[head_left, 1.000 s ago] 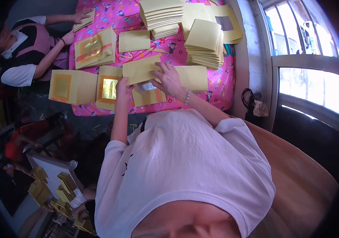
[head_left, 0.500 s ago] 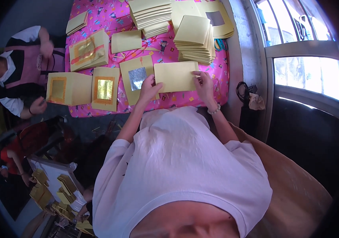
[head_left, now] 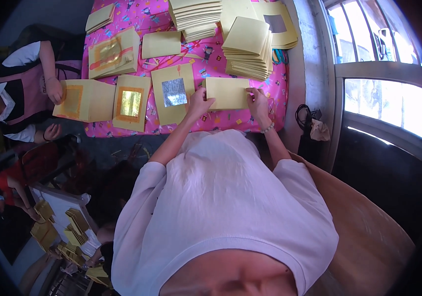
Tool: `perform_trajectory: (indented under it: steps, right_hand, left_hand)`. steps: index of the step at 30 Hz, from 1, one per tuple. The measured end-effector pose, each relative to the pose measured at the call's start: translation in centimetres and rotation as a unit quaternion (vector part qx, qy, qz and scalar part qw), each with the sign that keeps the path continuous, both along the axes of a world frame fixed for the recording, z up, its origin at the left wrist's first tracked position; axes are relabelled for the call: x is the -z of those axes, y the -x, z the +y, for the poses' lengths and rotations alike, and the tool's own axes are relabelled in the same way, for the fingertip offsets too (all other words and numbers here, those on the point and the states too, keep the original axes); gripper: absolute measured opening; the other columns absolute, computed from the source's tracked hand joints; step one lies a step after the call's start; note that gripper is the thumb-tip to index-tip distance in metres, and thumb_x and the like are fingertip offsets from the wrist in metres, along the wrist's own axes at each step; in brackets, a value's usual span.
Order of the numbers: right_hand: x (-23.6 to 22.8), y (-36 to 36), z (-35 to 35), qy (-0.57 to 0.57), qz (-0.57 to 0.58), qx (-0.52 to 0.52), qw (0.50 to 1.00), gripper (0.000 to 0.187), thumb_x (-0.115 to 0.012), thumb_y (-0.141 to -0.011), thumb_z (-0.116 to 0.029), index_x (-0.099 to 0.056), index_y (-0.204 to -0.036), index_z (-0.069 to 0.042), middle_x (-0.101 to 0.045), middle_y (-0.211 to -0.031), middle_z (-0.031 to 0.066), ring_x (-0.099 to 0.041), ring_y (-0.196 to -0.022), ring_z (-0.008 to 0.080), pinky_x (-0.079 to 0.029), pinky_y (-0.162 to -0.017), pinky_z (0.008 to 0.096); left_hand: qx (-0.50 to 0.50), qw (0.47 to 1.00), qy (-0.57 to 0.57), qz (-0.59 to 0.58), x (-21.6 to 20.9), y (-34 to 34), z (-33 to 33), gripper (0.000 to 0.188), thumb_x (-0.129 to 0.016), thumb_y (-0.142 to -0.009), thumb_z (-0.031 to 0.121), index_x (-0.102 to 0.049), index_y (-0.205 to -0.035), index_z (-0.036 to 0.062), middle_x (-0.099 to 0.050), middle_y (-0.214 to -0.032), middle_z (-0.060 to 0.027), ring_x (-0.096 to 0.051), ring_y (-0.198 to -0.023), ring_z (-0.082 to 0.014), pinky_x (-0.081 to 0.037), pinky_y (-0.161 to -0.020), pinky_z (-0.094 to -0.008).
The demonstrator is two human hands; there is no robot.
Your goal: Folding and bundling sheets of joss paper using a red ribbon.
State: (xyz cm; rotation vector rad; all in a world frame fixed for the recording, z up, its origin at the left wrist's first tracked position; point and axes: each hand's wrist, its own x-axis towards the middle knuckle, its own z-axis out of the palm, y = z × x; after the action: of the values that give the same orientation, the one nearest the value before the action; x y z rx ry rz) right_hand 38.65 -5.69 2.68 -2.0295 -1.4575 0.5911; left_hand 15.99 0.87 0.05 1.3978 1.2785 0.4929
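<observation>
A folded sheet of pale yellow paper (head_left: 228, 93) lies in front of me at the table's near edge. My left hand (head_left: 201, 102) is closed on its left side, thumb on top. At the right edge, my right hand (head_left: 257, 105) pinches the paper between thumb and fingers. Just left of my left hand lies a yellow sheet with a silver foil square (head_left: 174, 92). Beyond it is a sheet with a gold foil square framed in orange (head_left: 131, 102).
Tall stacks of folded yellow paper (head_left: 248, 44) stand on the pink patterned tablecloth (head_left: 206, 52). A co-worker's hand (head_left: 54, 91) touches a folded gold-foil sheet (head_left: 87, 101) at the left. A wall and barred window (head_left: 383, 93) bound the right side. Others work at a lower-left table.
The folded sheet and both my hands have shifted slightly right in the picture, and the right edges of the paper look more even. The co-worker's hand has come down onto the leftmost sheet.
</observation>
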Motion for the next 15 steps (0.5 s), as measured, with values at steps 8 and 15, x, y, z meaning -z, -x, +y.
perform_trajectory:
  steps: [8,15]
  right_hand:
    - [0.5,0.4,-0.2,0.016,-0.014,-0.022,1.000,0.019,-0.056,-0.081,-0.005,-0.059,-0.099,-0.004,-0.056,-0.086,0.0151,-0.060,-0.071,0.0262,-0.049,-0.064,0.0361]
    - [-1.2,0.1,0.1,-0.027,-0.091,-0.058,0.994,0.020,-0.055,-0.079,-0.003,-0.059,-0.098,-0.005,-0.056,-0.091,0.0169,-0.053,-0.086,0.0348,-0.043,-0.076,0.0434]
  left_hand:
    - [-0.030,0.987,-0.113,0.111,0.3,-0.9,-1.4,0.041,-0.067,-0.069,0.012,-0.048,-0.103,-0.0009,-0.056,-0.093,-0.0203,-0.057,-0.090,-0.0330,-0.046,-0.077,-0.0406]
    - [-0.039,0.990,-0.121,0.054,-0.8,0.6,-1.3,0.055,-0.069,-0.072,0.019,-0.038,-0.113,0.0015,-0.050,-0.095,-0.0173,-0.054,-0.085,-0.0281,-0.046,-0.075,-0.0373]
